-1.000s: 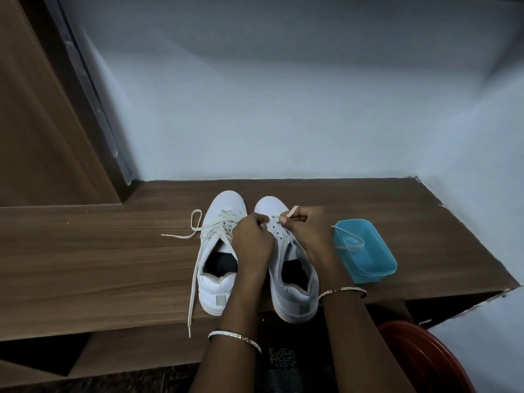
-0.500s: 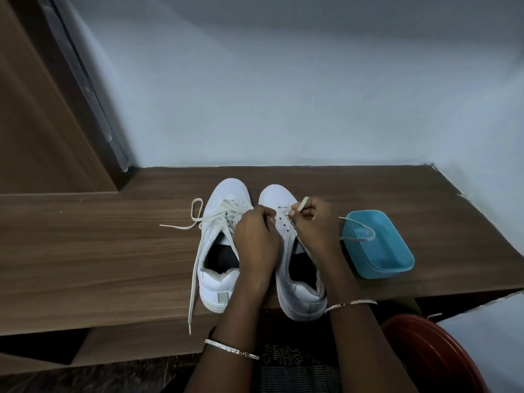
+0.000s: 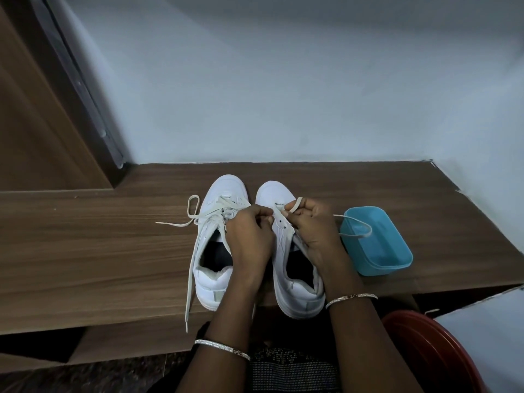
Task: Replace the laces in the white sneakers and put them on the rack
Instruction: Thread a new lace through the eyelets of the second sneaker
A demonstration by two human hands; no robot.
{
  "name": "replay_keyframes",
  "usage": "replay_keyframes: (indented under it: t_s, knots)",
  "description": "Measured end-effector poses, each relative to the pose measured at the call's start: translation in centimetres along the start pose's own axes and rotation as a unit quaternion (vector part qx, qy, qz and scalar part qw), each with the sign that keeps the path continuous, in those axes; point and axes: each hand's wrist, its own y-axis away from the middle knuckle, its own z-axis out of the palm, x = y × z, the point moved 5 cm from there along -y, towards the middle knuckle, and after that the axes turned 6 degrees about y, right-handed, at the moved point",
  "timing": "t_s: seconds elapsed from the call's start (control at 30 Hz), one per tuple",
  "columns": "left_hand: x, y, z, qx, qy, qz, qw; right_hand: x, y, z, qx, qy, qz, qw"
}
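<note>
Two white sneakers stand side by side, toes to the wall, on a wooden shelf (image 3: 99, 251). The left hand (image 3: 249, 236) curls over the right sneaker (image 3: 283, 268), its fingertips gripping the eyelet edge. The right hand (image 3: 312, 225) pinches a lace (image 3: 295, 205) between thumb and forefinger, the tip sticking up, the rest looping over a blue tub (image 3: 377, 251) just beside. The left sneaker (image 3: 218, 194) is laced, and its loose lace (image 3: 190, 290) trails past the shelf's front edge.

Brown wooden shelf (image 3: 85, 251) — two white sneakers (image 3: 218, 245), blue tub (image 3: 377, 251) beside them
</note>
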Motion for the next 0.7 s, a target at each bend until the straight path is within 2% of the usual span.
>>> replay_keyframes:
  t_s: [0.27,0.4,0.47,0.53,0.57,0.63,0.7]
  knots:
    - [0.3,0.0,0.0,-0.003,-0.020,0.012,1.000,0.0,-0.1,0.3,-0.041,0.019,0.015,0.999]
    - [1.4,0.1,-0.6,0.015,-0.054,0.060,0.997,-0.2,0.3,0.4,-0.059,-0.022,0.035,0.997]
    - [1.8,0.0,-1.7,0.029,-0.015,0.059,0.998,-0.3,0.3,0.3,-0.046,-0.009,0.032,0.998]
    - [1.6,-0.5,-2.9,0.024,0.106,0.030,0.994,-0.5,0.4,0.1,-0.032,0.019,0.018,0.999]
    - [1.3,-0.9,-3.3,0.012,0.206,-0.009,0.978,-0.5,0.4,0.0,-0.027,0.032,0.013,0.999]
    - [0.8,-1.2,-3.9,-0.009,0.417,-0.104,0.903,-0.5,0.5,-0.2,-0.026,0.048,0.004,0.999]
    - [0.7,-1.4,-4.8,0.003,0.532,-0.148,0.834,-0.6,0.7,-0.3,-0.030,0.035,0.000,0.999]
